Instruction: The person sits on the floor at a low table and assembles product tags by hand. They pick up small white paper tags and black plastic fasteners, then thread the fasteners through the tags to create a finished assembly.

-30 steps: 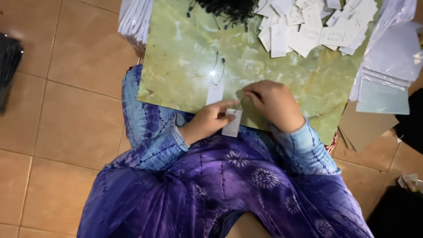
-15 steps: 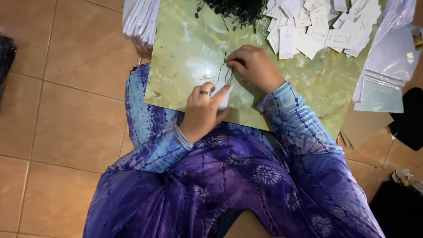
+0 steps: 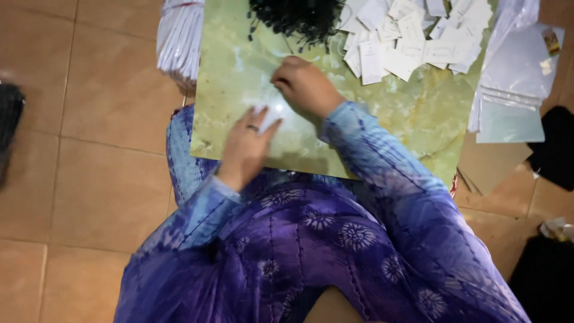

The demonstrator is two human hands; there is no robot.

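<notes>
Left hand point(image 3: 247, 146) lies flat, palm down, on the near left part of the green marbled board point(image 3: 233, 90), fingers spread and pointing far; a ring shows on one finger. A small white tag point(image 3: 276, 112) lies on the board just at its fingertips, touching or nearly so; the hand is released and grasps nothing that can be seen.

Right hand point(image 3: 306, 87) is further out on the board, fingers curled and pinched together at its far left tip. Whether it grasps anything cannot be told: the picture is blurred there. It is close to the near edge of the pile of black strings point(image 3: 299, 18), which sits at the far edge of the board.

To the right of the strings, a heap of white paper tags point(image 3: 412, 36) spreads over the far right part of the board. A bundle of white strips point(image 3: 179, 39) lies off the board's far left corner. Clear plastic sleeves point(image 3: 514, 90) are stacked to the right of the board, on the tiled floor point(image 3: 89, 149). Both sleeves of the person are blue and purple patterned cloth
</notes>
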